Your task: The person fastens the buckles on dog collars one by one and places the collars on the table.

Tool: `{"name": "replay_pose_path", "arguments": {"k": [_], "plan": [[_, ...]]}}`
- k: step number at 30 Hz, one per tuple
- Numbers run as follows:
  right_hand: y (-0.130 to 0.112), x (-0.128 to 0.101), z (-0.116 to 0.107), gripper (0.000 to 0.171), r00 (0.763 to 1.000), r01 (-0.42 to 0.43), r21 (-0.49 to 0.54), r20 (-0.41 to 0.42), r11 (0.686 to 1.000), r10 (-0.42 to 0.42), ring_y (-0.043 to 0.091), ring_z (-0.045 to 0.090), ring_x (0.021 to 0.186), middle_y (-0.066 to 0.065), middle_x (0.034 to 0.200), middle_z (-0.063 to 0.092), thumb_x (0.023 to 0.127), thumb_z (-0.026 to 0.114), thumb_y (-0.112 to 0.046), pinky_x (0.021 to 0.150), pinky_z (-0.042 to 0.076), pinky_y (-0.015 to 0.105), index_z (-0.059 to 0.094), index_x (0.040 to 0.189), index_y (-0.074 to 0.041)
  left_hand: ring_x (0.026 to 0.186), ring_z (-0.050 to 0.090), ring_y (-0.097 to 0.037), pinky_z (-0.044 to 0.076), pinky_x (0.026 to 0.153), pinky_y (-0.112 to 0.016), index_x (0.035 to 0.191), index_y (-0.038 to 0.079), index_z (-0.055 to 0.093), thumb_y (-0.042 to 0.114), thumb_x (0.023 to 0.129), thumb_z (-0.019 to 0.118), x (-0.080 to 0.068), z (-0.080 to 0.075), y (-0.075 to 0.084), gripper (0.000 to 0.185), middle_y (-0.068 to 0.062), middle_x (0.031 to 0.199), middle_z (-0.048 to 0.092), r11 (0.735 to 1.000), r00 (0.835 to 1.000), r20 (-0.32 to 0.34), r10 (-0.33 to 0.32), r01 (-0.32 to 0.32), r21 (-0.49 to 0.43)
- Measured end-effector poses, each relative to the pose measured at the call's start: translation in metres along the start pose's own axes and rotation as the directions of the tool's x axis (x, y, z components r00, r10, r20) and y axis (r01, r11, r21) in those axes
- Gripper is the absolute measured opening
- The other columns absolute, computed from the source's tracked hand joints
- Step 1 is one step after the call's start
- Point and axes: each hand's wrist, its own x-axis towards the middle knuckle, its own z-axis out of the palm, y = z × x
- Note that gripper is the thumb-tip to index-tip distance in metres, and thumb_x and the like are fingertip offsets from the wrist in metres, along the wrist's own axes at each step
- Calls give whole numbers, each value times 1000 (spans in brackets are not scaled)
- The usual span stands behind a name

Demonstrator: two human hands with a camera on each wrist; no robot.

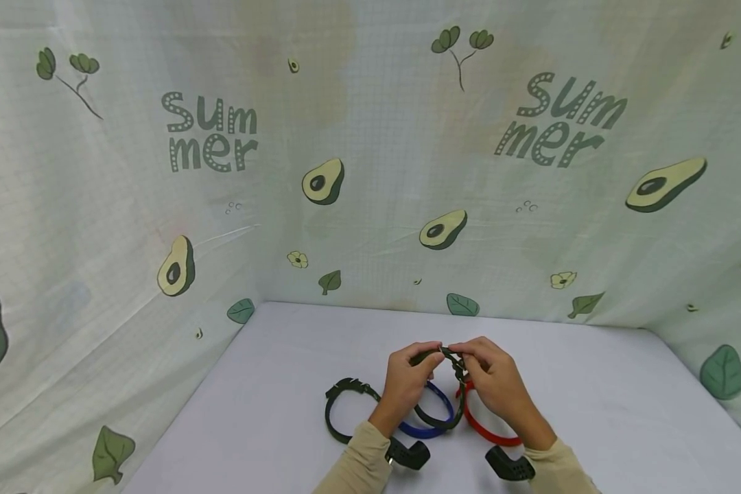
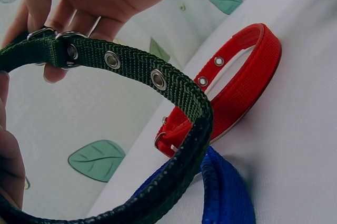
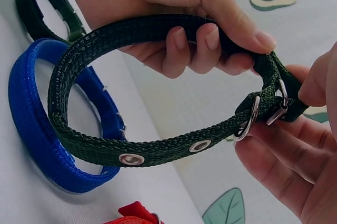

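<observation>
Both hands hold a dark green woven collar (image 1: 446, 391) (image 2: 131, 66) (image 3: 158, 150) with metal eyelets, lifted above the table. My left hand (image 1: 407, 377) (image 3: 174, 13) grips the strap with its fingers curled round it. My right hand (image 1: 494, 377) (image 2: 95, 3) (image 3: 295, 145) pinches the strap at the metal buckle (image 3: 258, 114) (image 2: 58, 42). Under it on the table lie a blue collar (image 1: 429, 425) (image 3: 37, 124) (image 2: 226, 192) and a red collar (image 1: 484, 429) (image 2: 237, 82).
Another dark green collar (image 1: 339, 408) (image 3: 42, 3) lies to the left on the white table (image 1: 593, 412). Avocado-print cloth walls (image 1: 370, 171) enclose the table at the back and sides. Black wrist cameras (image 1: 410, 454) sit on both forearms.
</observation>
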Motion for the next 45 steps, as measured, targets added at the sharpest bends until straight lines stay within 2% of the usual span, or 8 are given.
{"name": "replay_pose_path", "arguments": {"k": [9,13,17,22,28,35,45], "plan": [[-1,-1,1,29,1000,5,-4,0,1000,-5,29,63,76,9,100,65,99,53,2,63,55,26,75,110,-14,66,58,-10,46,58,-18,112,8,75,17,93,74,-1,0,0,21,0,86,66,999,1000,-11,-26,26,-26],[-1,-2,1,29,1000,22,-8,-2,1000,-22,27,63,75,5,99,65,99,54,1,62,55,26,75,110,-15,65,59,-10,46,58,-19,110,6,76,19,91,76,0,0,1,23,-1,83,67,999,1000,-13,-20,20,-34],[0,-1,1,27,999,43,-9,-12,999,-43,25,62,72,-1,98,65,99,56,2,61,54,26,74,109,-15,65,60,-10,48,59,-20,108,10,77,21,91,77,2,0,-1,20,-1,83,68,999,1000,-10,-17,16,-33],[0,-1,2,24,998,56,-5,-21,998,-56,26,65,74,1,99,67,98,58,3,61,54,26,72,108,-14,64,60,-10,49,59,-21,108,11,77,21,91,77,3,0,-2,20,0,84,69,999,1000,-10,-16,15,-34],[-3,-3,2,16,1000,-13,7,-18,1000,14,15,66,80,3,100,69,98,60,-1,66,55,26,69,108,-11,64,60,-11,50,59,-20,111,12,76,23,90,77,2,-1,-2,23,-2,89,70,998,1000,-7,-29,28,-49],[-7,-3,2,9,996,-84,26,-26,996,85,14,68,83,3,97,70,99,63,-8,71,55,24,64,107,-7,65,62,-13,52,61,-23,114,17,74,26,91,76,2,-1,-2,25,-2,95,71,999,1000,12,-28,29,-40],[-6,-2,5,9,996,-86,11,-23,996,86,15,69,86,2,95,69,98,65,-12,75,55,23,65,106,-7,63,61,-13,53,59,-22,119,22,70,23,91,77,2,-2,0,29,-3,96,67,997,1000,13,-22,23,-72]]}}
